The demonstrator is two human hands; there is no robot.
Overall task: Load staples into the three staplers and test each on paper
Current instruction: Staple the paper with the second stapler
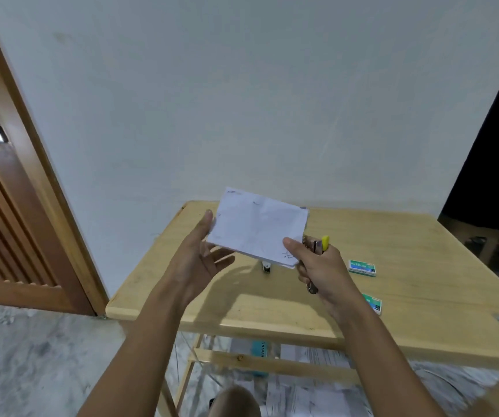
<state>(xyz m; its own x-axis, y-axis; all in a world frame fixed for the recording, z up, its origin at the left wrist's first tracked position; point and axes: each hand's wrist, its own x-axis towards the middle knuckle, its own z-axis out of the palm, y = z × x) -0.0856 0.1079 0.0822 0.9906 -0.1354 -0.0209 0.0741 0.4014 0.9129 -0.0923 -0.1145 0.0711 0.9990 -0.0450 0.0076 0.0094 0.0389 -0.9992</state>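
My right hand (320, 266) grips a yellow-tipped stapler (320, 246), its thumb pressing the near right corner of the folded paper (260, 227) above the wooden table (407, 281). My left hand (200, 254), fingers straight, steadies the paper's left edge. A second stapler (266, 267) lies on the table beneath the paper, with staple boxes (362, 267) to its right.

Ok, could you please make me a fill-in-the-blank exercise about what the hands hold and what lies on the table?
1. The right hand grips a metal stapler whose top end is ____.
2. The left hand supports the folded white paper sheet at its ____ edge.
3. ____ green staple boxes lie on the light wooden table.
Missing words: yellow; left; two.
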